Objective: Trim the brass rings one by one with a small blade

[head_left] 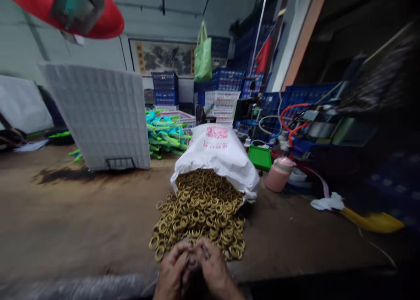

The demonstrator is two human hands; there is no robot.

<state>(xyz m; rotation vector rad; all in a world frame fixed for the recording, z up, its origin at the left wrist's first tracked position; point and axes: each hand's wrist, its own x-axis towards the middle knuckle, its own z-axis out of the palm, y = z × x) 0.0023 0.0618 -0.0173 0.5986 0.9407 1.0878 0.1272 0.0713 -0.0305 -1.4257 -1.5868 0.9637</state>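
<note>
My left hand (173, 268) and my right hand (212, 264) are close together at the bottom middle, at the near edge of the pile. The fingers of both are curled in and pinched towards each other. Whatever lies between the fingertips is small and blurred, so I cannot make it out. Just beyond the hands spreads a heap of brass-coloured rings (197, 217). They spill from the open mouth of a white woven sack (219, 153) with red print, which lies on its side on the brown table (108, 230).
A white panel (101, 116) stands upright at the left, with green and blue plastic pieces (166, 133) behind it. To the right are a green tray (260, 157), a pink jar (279, 174), a hosed machine (318, 125) and a yellow object (374, 221). A red lamp-like shape (108, 17) hangs overhead.
</note>
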